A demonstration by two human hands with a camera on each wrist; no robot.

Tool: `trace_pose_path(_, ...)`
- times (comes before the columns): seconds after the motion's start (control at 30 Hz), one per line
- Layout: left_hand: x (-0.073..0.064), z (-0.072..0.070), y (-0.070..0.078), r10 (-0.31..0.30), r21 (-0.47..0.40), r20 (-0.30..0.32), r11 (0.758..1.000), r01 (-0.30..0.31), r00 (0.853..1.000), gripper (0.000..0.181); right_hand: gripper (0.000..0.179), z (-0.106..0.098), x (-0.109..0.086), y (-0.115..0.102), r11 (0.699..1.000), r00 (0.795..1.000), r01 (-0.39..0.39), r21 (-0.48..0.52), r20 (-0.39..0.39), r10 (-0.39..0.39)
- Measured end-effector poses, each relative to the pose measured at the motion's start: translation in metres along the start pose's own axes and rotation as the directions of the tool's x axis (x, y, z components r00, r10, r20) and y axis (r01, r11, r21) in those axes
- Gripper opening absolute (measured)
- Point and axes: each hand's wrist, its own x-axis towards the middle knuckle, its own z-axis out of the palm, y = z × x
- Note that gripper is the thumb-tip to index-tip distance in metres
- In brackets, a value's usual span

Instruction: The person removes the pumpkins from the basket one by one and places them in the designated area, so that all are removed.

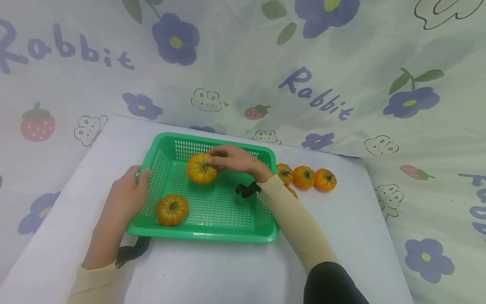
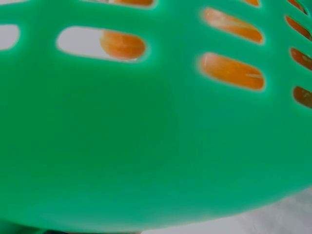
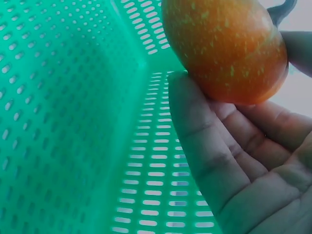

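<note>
My right hand (image 1: pixel 233 158) grips a small orange pumpkin (image 1: pixel 201 169) inside the green plastic basket (image 1: pixel 205 235), toward its back left. In the right wrist view the fingers curl under the same pumpkin (image 3: pixel 226 53), and its stem points up to the right. Another pumpkin (image 1: pixel 172 210) lies in the basket's front left corner. My left hand (image 1: pixel 125 196) holds the basket's left rim, thumb over the edge and the other fingers hidden outside. The left wrist view is filled by the basket's slotted wall (image 2: pixel 122 136), with orange showing through the slots.
Right of the basket, several more pumpkins (image 1: pixel 303 177) sit on the white table (image 1: pixel 341 236), some partly hidden by the right forearm. A patterned cloth (image 1: pixel 235 76) hangs behind the table. Black straps (image 1: pixel 248 190) are at both wrists.
</note>
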Motion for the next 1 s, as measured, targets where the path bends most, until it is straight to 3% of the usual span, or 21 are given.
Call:
trace_pose_path(0.2,0.002,0.0,-0.001,0.009,0.006,0.009,1.0,-0.009,1.0,0.075,0.042,-0.004,-0.006,-0.003,0.998,0.997,0.031,-0.054,-0.064,-0.034)
trace_pose_path(0.57,0.001,0.001,0.0,0.013,0.004,-0.015,1.0,-0.013,1.0,0.074,0.036,-0.013,-0.024,-0.012,0.991,0.997,0.053,-0.122,-0.047,-0.059)
trace_pose_path(0.83,0.001,0.001,0.001,0.031,0.007,-0.02,0.999,-0.031,0.999,0.072,0.036,-0.027,-0.051,-0.028,0.96,0.997,0.05,-0.275,-0.047,-0.065)
trace_pose_path(1.0,0.001,0.001,0.0,0.011,0.0,-0.006,1.0,-0.011,1.0,0.075,0.036,-0.031,-0.065,-0.032,0.944,0.997,0.044,-0.328,-0.048,-0.063)
